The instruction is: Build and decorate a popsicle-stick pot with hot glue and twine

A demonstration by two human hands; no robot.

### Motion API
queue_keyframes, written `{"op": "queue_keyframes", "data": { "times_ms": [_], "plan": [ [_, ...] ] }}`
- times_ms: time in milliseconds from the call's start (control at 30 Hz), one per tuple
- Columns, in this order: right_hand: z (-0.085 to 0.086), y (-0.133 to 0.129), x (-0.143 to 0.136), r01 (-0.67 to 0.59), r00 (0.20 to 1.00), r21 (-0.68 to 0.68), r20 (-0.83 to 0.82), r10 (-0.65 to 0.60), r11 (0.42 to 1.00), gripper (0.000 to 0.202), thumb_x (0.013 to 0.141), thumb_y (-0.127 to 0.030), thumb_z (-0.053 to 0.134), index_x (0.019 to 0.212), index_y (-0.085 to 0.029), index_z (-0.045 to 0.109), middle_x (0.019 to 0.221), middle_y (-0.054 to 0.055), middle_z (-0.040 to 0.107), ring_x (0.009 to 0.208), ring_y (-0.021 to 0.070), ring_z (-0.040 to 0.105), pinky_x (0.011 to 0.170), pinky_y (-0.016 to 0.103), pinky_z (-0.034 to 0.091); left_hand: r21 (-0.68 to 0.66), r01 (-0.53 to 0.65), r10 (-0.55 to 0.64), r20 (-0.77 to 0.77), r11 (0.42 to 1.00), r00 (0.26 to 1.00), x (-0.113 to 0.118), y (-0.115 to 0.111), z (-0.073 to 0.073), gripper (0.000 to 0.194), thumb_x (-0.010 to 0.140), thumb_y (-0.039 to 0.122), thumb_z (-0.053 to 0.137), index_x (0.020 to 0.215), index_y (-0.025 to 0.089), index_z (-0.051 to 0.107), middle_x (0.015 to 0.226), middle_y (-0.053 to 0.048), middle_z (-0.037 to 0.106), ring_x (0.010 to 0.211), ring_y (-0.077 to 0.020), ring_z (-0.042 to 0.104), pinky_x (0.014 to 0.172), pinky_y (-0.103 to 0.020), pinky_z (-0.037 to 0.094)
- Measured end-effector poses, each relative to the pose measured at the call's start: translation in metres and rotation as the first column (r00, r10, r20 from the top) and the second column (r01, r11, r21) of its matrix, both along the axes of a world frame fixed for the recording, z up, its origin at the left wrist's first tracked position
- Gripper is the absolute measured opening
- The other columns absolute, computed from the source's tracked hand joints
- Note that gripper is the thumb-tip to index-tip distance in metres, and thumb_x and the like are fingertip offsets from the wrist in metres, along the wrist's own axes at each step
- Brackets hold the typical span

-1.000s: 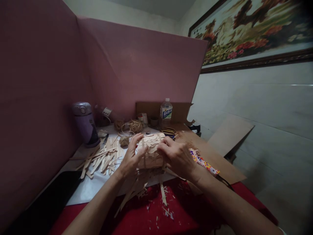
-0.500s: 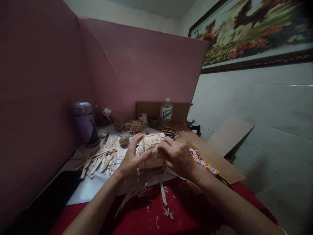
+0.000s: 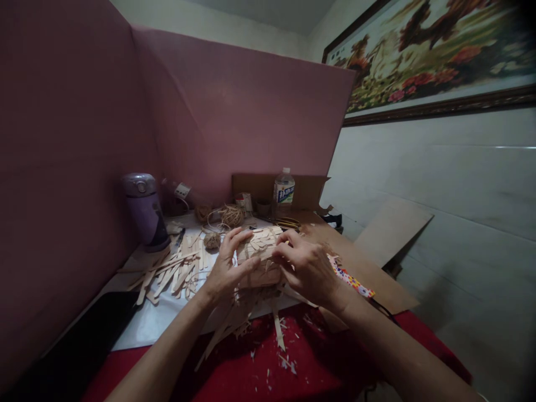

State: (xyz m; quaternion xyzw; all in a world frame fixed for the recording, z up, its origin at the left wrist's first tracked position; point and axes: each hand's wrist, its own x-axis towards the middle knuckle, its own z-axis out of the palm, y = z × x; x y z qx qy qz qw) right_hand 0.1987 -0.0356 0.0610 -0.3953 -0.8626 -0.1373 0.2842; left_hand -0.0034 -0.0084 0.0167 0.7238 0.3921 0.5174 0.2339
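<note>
A box-like piece made of pale wooden sticks (image 3: 262, 245), with twine around it, stands near the middle of the table. My left hand (image 3: 230, 265) holds its left side, thumb across the front and fingers over the top edge. At its right side is my right hand (image 3: 299, 259), fingers bent and thumb and forefinger pinched close to the surface; whatever lies between the fingertips is too small to make out. Small leaf-shaped wood pieces show on the upper face between the hands.
Loose craft sticks (image 3: 178, 273) lie at the left, near a purple flask (image 3: 146, 215). Behind are twine balls (image 3: 231, 215), a plastic bottle (image 3: 285, 190) and scissors (image 3: 288, 223). A patterned strip (image 3: 349, 279) lies right on brown board (image 3: 377, 279). Wood scraps dot the red cloth (image 3: 310, 363).
The fingers of my right hand have lifted and spread slightly at the right side of the wooden piece. My left hand keeps its hold.
</note>
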Motion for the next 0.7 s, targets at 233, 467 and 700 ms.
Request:
{"op": "queue_keyframes", "data": {
  "times_ms": [233,467,700],
  "plan": [
    [-0.007,0.000,0.000,0.012,0.997,0.025,-0.075,-0.010,1.000,0.007,0.084,-0.015,0.053,0.086,-0.018,0.059,0.103,0.006,0.058,0.077,0.0149,0.058,0.063,0.025,0.039,0.029,-0.020,0.021,-0.016,0.999,1.000,0.000,0.001,-0.001,0.046,0.076,0.042,0.064,0.118,0.025,0.056,0.138,-0.009,0.040,0.133,-0.0291,0.035,0.111,-0.048,0.028],
    [-0.009,0.001,0.000,0.020,0.999,0.031,-0.049,-0.019,0.999,0.009,0.087,-0.016,0.050,0.087,-0.018,0.058,0.104,0.006,0.058,0.077,0.0147,0.058,0.061,0.025,0.038,0.077,-0.109,0.109,0.009,0.991,0.994,0.008,0.001,-0.002,0.047,0.071,0.045,0.070,0.110,0.023,0.057,0.135,-0.010,0.042,0.130,-0.0296,0.037,0.109,-0.050,0.027],
    [-0.012,0.000,0.002,0.013,1.000,0.058,-0.017,-0.012,0.998,0.010,0.088,-0.015,0.050,0.092,-0.019,0.059,0.108,0.007,0.058,0.082,0.0153,0.059,0.063,0.024,0.040,0.094,-0.081,0.079,0.024,0.992,0.997,0.011,0.003,-0.003,0.043,0.073,0.040,0.069,0.110,0.023,0.055,0.132,-0.010,0.044,0.128,-0.0276,0.039,0.110,-0.048,0.027]
  ]
}}
